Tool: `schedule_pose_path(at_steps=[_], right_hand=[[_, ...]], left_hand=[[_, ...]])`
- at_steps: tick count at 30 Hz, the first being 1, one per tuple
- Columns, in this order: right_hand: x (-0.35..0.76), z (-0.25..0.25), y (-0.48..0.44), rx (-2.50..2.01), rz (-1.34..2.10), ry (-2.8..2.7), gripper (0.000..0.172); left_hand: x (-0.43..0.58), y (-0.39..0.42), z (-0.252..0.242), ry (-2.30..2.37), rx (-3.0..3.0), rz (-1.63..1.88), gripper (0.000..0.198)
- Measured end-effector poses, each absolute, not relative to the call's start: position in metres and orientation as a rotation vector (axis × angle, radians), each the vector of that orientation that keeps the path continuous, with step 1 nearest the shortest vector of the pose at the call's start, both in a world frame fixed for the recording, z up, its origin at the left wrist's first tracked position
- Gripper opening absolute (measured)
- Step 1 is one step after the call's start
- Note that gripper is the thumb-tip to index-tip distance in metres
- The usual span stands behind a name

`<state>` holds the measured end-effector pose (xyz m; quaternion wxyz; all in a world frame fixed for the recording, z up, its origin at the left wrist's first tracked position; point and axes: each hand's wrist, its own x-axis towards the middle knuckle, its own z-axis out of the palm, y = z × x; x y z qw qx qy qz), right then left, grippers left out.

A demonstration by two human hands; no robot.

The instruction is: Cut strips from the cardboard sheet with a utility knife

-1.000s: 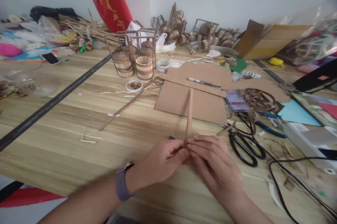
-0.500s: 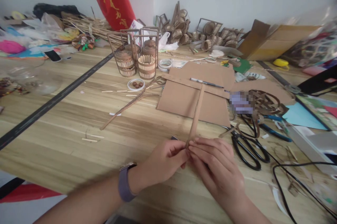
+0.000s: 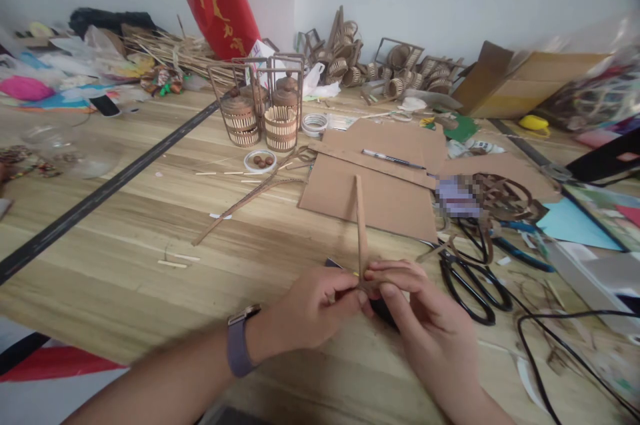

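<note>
A narrow brown cardboard strip (image 3: 361, 232) stands up from between my hands, its far end over the cardboard sheet (image 3: 370, 205). Thumb and fingers of my left hand (image 3: 320, 305) pinch its lower part; a purple watch strap is on that wrist. My right hand (image 3: 430, 312) grips the strip's near end, which runs sideways between the fingertips. Under the hands a dark object (image 3: 384, 313) partly shows; I cannot make out what it is. Black-handled scissors (image 3: 470, 288) lie just right of my right hand.
Small slatted buckets with tall handles (image 3: 281, 126) stand behind, near a white ring (image 3: 260, 160) holding brown beads. A pen (image 3: 393, 158) rests on cardboard. At right are blue-handled pliers (image 3: 525, 255), coiled brown strips (image 3: 507, 195) and a black cable (image 3: 530, 338). More buckets (image 3: 350, 58) are heaped by the wall.
The strip's far end has swung left and down, and a length at its near end now lies sideways between my hands. My right fingers have shifted and opened out slightly around it.
</note>
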<state>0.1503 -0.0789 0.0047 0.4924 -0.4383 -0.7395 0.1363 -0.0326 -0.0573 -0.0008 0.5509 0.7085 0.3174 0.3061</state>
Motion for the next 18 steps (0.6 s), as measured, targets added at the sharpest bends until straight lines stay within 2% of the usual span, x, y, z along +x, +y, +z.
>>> schedule_pose_path(at_steps=[3, 6, 12, 18], right_hand=[[0.150, 0.006, -0.079, -1.104, 0.405, -1.726, 0.019], [0.150, 0.005, -0.079, -1.073, 0.314, -1.783, 0.015], [0.149, 0.002, -0.077, -0.939, 0.070, -1.987, 0.018], [0.150, -0.006, -0.071, -0.945, -0.008, -2.028, 0.019]], left_hand=[[-0.034, -0.057, -0.001, 0.689, 1.825, 0.787, 0.031], [-0.034, -0.057, -0.002, 0.763, 1.707, 0.712, 0.034], [-0.027, -0.058, -0.009, 0.725, 1.330, 0.669, 0.063], [-0.025, -0.057, -0.012, 0.715, 1.301, 0.702, 0.063]])
